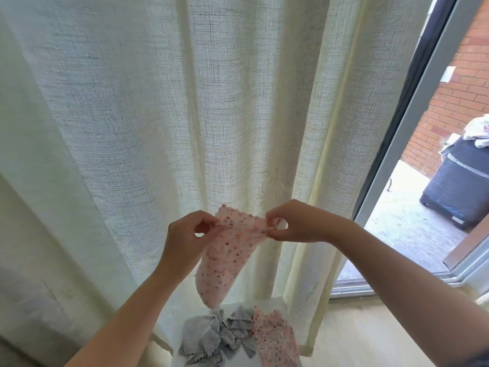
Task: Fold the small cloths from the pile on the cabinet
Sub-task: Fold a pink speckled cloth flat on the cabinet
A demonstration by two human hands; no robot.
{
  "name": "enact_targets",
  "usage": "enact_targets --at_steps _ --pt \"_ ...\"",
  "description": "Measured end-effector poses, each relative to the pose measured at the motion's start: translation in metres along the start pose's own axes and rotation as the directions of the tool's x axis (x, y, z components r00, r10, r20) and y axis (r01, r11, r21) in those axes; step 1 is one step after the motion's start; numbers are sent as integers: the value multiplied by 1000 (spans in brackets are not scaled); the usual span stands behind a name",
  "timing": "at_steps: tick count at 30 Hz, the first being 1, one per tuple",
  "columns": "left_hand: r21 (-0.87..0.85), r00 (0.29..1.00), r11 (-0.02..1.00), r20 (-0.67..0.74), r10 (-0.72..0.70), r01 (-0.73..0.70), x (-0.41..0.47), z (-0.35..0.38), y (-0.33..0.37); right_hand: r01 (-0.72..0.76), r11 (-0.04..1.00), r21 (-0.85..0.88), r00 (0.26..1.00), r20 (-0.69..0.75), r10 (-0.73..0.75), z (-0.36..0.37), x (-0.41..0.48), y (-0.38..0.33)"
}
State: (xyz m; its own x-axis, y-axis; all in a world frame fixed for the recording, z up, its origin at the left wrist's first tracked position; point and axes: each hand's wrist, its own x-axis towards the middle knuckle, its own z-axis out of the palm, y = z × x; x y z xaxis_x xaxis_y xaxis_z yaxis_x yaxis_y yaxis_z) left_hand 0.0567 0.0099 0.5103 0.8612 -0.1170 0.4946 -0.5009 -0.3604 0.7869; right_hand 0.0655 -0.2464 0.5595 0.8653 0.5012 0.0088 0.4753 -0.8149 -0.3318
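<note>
A small pink cloth with dark dots [225, 256] hangs in the air in front of the curtain. My left hand [186, 235] pinches its upper left edge and my right hand [293, 222] pinches its upper right corner. The cloth droops to a point just above the pile. Below it, on the white cabinet top [272, 304], lie several crumpled grey cloths [215, 337] and another pink dotted cloth [275, 339] to their right.
A cream curtain [172, 115] fills the view behind my hands. At the right is a sliding glass door frame [412, 115], with a brick wall and a dark covered bin [460, 181] outside. Pale wooden floor [370, 332] lies right of the cabinet.
</note>
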Motion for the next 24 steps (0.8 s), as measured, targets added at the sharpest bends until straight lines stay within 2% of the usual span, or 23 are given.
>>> enact_targets --at_steps 4,7,10,12,13,14,15,17,18,19,21,22,24 --pt "-76 995 992 -2 -101 101 6 -1 2 -1 1000 -7 996 -94 0 -10 2 0" --pt "-107 990 984 14 -141 142 13 -3 5 47 982 182 977 -212 -7 -16 2 -2" --pt "-137 964 958 127 -235 251 22 -3 10 -3 951 310 972 -222 75 -16 6 -3" --pt "-130 908 919 254 -333 373 27 -4 12 -65 934 351 969 -200 143 -18 9 -2" --pt "-150 873 890 321 -368 431 30 -4 13 -77 899 432 969 -182 170 -20 9 -1" --pt "-181 842 860 374 -389 477 32 -4 14 -82 831 550 968 -155 198 -21 9 0" --pt "-222 831 838 400 -387 498 34 -3 15 -82 710 700 968 -112 223 -21 9 1" --pt "-343 839 789 399 -369 510 37 -1 20 -95 332 938 975 21 220 -14 11 4" --pt "-396 845 762 391 -366 513 38 1 24 -121 190 974 979 86 185 -5 11 5" --pt "-419 849 749 377 -371 514 40 4 25 -157 131 979 980 138 145 7 10 7" --pt "-397 840 746 347 -417 535 44 9 26 -203 135 970 978 193 84 32 6 8" --pt "-376 825 739 339 -452 559 47 10 24 -201 138 970 978 192 77 41 5 7" --pt "-376 762 664 374 -529 646 50 11 16 -171 77 982 979 161 121 53 4 4"
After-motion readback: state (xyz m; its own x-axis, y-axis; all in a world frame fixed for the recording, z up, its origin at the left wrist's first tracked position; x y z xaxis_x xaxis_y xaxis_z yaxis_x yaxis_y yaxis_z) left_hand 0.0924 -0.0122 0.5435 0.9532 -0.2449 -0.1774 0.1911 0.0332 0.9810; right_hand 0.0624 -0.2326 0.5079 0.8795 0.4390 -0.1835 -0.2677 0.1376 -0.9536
